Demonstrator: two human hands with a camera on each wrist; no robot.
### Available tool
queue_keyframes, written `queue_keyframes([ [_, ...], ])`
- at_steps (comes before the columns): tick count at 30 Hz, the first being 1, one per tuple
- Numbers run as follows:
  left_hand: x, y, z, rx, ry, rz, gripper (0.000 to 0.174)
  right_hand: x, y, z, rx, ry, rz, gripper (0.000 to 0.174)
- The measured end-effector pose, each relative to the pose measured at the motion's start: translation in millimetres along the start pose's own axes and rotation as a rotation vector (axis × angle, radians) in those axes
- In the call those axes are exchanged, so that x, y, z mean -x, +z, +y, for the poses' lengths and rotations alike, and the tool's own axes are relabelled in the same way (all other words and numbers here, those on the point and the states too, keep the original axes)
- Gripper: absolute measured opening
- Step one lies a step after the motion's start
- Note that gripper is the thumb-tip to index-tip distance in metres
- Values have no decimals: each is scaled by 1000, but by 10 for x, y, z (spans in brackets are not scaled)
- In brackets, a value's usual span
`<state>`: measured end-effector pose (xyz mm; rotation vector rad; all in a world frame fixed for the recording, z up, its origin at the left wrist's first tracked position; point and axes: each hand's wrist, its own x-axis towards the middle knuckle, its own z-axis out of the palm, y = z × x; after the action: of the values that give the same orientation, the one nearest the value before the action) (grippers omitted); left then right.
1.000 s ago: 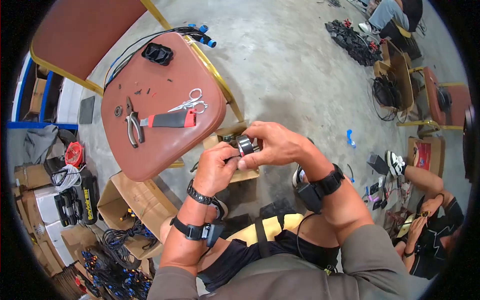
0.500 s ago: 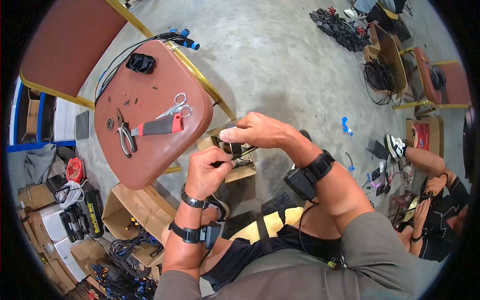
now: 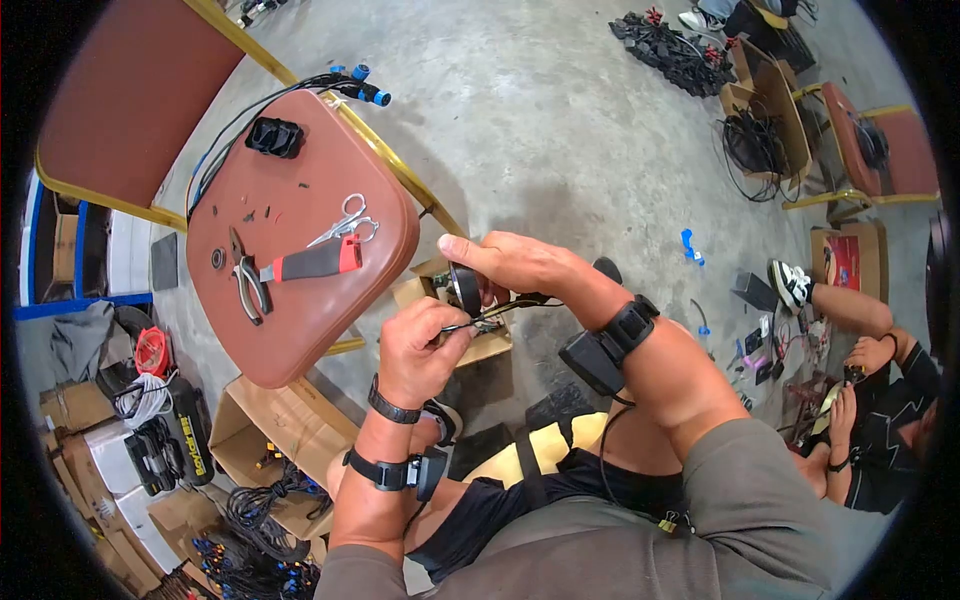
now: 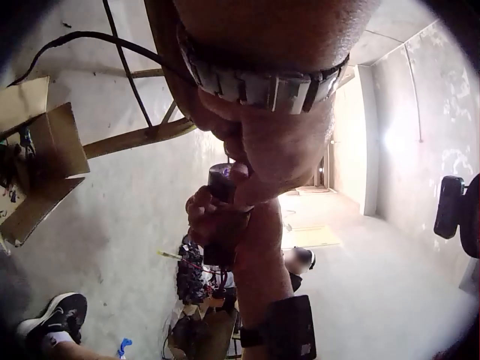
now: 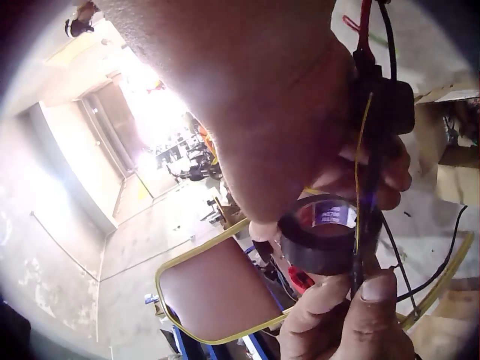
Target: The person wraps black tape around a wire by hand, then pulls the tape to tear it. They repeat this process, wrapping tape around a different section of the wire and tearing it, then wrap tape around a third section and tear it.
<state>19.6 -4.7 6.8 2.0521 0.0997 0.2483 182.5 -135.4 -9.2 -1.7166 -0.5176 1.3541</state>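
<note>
My right hand (image 3: pixel 525 262) holds a roll of black electrical tape (image 5: pixel 322 251), its thumb stretched out past the roll and its other fingers behind it. The roll's inner core shows a printed label in the right wrist view. My left hand (image 3: pixel 425 340) pinches a thin black cable (image 3: pixel 520 303) close beside the roll, thumb against fingers. Along the cable runs a thin yellow wire (image 5: pixel 363 150), which leads up to a black boxy part (image 5: pixel 390 105) with a red lead near the right hand. Fingers partly hide the cable where it passes the tape.
A reddish-brown chair seat (image 3: pixel 330 250) at left bears pliers (image 3: pixel 247 277), scissors (image 3: pixel 350 222), a knife with a black-and-red handle (image 3: pixel 315 262) and a black plastic part (image 3: pixel 275 138). Cardboard boxes (image 3: pixel 290 420) with cables stand below it. Another person (image 3: pixel 880 420) sits at right.
The right hand has turned over with the tape roll, its thumb now lifted past the roll. The hands stay close together at the cable. The head view has shifted, so the chair sits lower and further left.
</note>
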Motion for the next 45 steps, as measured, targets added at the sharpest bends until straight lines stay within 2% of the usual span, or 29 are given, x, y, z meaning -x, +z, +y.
queue_keyframes([
  [4,2,15,21,-52,12,37,14,-46,-35,70,109,13,43,86],
  [7,0,32,-29,-79,71,56,14,-101,-1,142,131,-57,74,85],
  [9,-2,41,-41,-90,12,26,13,-86,5,133,206,-234,238,75],
  [10,1,45,-47,-91,12,28,13,-67,0,109,206,-236,237,75],
  [12,10,49,-56,-37,-86,67,13,3,-25,15,301,-509,460,45],
  [13,12,47,-56,-39,-85,71,13,78,-32,-66,302,-513,458,45],
  [15,19,34,-58,112,-280,136,11,255,-24,-191,246,-583,469,30],
  [16,30,35,-108,108,-280,144,11,302,-17,-186,248,-589,463,30],
  [19,35,38,-220,306,-347,283,11,343,69,-98,187,-509,130,23],
  [22,36,-5,-234,426,-409,319,10,327,135,-28,458,-367,137,33],
  [23,37,-16,-239,424,-407,324,10,321,153,-7,461,-372,134,33],
  [25,37,-32,-242,494,-420,326,12,304,180,34,560,-431,160,56],
  [26,37,-39,-236,494,-418,329,12,244,187,88,562,-433,160,56],
  [28,49,-56,-223,608,-457,290,14,140,218,134,408,-615,134,63],
  [29,50,-74,-231,608,-456,290,14,115,216,147,409,-616,134,63],
  [31,49,-117,-256,750,-417,228,13,115,208,22,94,-447,-49,64],
  [35,56,-144,-255,787,-414,220,11,69,217,25,42,-449,-1,63],
  [41,62,-133,-294,893,-438,206,20,-10,195,72,153,-393,-61,49],
  [45,49,-91,-312,894,-408,281,25,21,236,63,-18,-397,-38,48],
])
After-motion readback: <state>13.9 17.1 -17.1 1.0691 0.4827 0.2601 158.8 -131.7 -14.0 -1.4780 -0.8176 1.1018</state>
